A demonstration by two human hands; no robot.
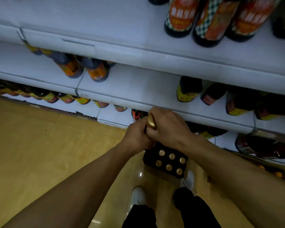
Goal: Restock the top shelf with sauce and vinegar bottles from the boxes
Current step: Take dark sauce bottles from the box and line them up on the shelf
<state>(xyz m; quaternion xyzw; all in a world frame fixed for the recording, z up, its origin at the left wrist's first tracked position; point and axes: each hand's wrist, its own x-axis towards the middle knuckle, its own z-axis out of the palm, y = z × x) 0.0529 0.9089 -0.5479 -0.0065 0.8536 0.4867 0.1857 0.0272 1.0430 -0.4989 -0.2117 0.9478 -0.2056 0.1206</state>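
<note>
Bottles stood only at the right of the top shelf (105, 27) — three orange-labelled bottles (217, 18) in a cluster, with a long bare stretch of white board to their left. Restocking looked barely begun, judged from that gap. Below, on the floor between the person's white shoes, a dark box (165, 162) showed six gold caps upright in two rows, so at least that many were left to lift.

Both hands met over the box in front of the lower shelves. The right hand (168, 127) was curled around the neck of a gold-capped bottle (151, 122), its cap poking out above the knuckles; the left hand (136, 135) was closed against the same bottle from the other side. Most of its body was hidden — whether it was sauce or vinegar could not be told.
</note>
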